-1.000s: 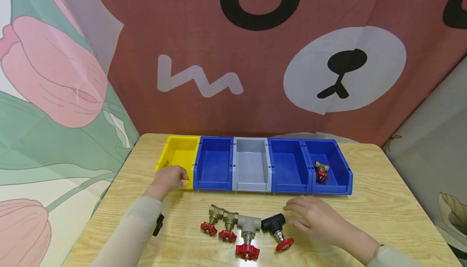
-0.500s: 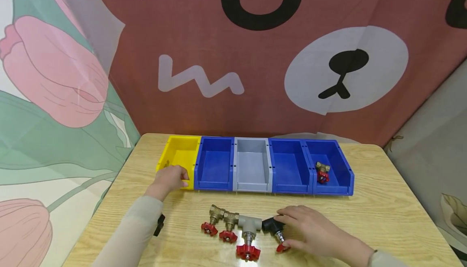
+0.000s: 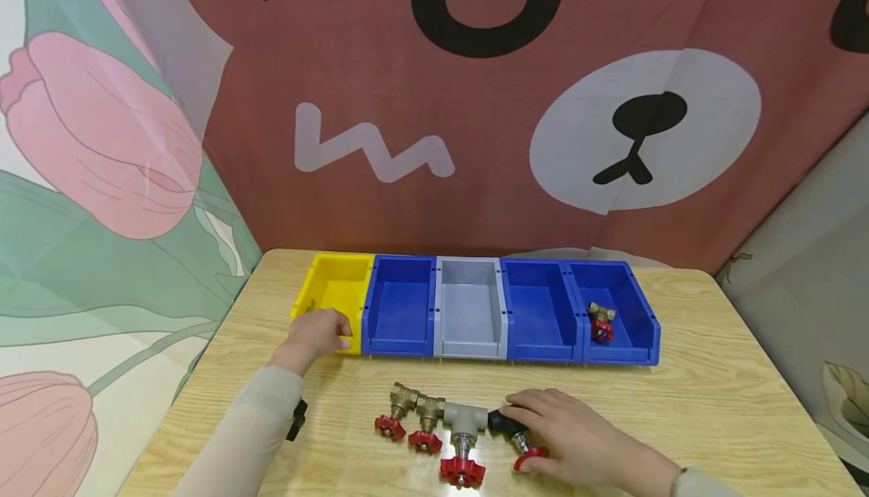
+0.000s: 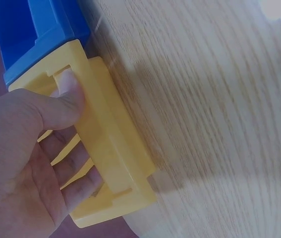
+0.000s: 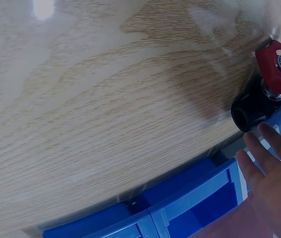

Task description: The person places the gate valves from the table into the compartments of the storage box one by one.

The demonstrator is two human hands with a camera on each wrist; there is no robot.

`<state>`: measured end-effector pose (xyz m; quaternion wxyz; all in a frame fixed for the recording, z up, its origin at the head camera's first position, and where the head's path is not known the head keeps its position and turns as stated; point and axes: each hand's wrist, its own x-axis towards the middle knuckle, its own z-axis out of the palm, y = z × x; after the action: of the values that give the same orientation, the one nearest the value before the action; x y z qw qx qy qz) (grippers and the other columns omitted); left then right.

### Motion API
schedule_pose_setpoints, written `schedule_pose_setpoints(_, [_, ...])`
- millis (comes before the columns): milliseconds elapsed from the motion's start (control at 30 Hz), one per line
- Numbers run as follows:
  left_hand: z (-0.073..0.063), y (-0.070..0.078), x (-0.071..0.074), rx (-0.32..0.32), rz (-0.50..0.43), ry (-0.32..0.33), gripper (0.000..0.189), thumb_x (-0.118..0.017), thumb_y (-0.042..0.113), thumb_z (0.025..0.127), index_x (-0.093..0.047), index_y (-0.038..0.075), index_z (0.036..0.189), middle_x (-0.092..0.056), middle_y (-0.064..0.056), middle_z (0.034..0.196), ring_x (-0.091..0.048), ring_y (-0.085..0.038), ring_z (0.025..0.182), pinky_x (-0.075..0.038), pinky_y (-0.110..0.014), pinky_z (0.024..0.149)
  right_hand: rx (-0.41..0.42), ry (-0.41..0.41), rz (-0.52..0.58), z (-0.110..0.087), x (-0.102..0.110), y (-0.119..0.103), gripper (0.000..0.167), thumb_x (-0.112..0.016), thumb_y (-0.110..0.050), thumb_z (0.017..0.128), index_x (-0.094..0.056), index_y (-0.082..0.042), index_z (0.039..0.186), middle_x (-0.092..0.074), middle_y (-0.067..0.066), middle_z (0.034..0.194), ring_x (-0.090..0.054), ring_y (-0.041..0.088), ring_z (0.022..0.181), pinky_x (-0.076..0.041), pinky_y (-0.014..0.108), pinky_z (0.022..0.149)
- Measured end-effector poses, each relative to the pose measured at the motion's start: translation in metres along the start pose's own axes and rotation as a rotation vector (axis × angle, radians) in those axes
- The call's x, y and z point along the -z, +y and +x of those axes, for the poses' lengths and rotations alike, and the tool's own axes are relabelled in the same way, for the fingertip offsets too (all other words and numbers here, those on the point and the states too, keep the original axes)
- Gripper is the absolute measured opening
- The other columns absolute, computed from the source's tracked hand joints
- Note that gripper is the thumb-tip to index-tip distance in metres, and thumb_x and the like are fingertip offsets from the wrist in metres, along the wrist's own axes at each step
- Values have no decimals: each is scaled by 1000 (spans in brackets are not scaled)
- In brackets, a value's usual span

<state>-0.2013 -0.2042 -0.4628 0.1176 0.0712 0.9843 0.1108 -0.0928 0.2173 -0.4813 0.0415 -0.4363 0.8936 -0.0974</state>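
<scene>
My left hand (image 3: 317,335) grips the front wall of the yellow bin (image 3: 342,286), its thumb over the front lip (image 4: 100,129) and the other fingers inside. My right hand (image 3: 566,437) is over the black tee-shaped valve (image 3: 502,423), fingers spread and fairly straight near the black body, thumb by the red handwheel (image 3: 528,458). In the right wrist view the fingertips (image 5: 249,136) show close beside the black valve body (image 5: 252,106). Left of it lie a grey valve (image 3: 465,423) and two brass valves (image 3: 430,409), all with red handwheels toward me.
A joined row of bins runs along the back of the wooden table (image 3: 706,376): yellow, blue (image 3: 400,308), grey (image 3: 470,312), then two blue. The rightmost blue bin (image 3: 634,323) holds a brass valve (image 3: 601,320) with a red wheel. A printed curtain (image 3: 475,210) hangs behind.
My right hand has moved left and toward me, from beside the black valve to over it. The left hand stays on the yellow bin.
</scene>
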Motion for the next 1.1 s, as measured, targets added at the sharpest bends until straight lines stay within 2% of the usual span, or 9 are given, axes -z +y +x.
schedule_pose_setpoints(233, [0,-1,-1,-4,3,6,9,-79,21,85,-71,16,85,-68,1,88,-57,-19,78,-49,-42,75,-18,-58,38,1,-5,-2,73,-58,-62,91,-45,-20,149,-50,1,145,-51,24,128,-45,54,99])
schedule_pose_setpoints(567, [0,-1,-1,-5,-2,11,10,-79,21,85,-71,16,84,-67,1,87,-56,-18,76,-49,-41,74,-18,-80,74,5,-16,-2,83,-60,-62,90,-33,-18,155,-43,3,150,-46,27,133,-43,54,101])
schedule_pose_setpoints(900, [0,-1,0,-14,1,10,10,-79,21,85,-71,15,85,-68,1,88,-57,-19,78,-50,-41,75,6,-76,81,8,-15,0,80,-66,-58,88,-37,-18,152,-49,0,141,-50,21,126,-46,49,99])
schedule_pose_setpoints(1100, [0,1,0,-19,4,6,10,-79,20,85,-71,15,85,-68,1,87,-56,-19,77,-50,-41,75,30,-60,80,10,-16,1,81,-64,-64,86,-41,-17,149,-51,-3,133,-51,15,119,-48,45,95])
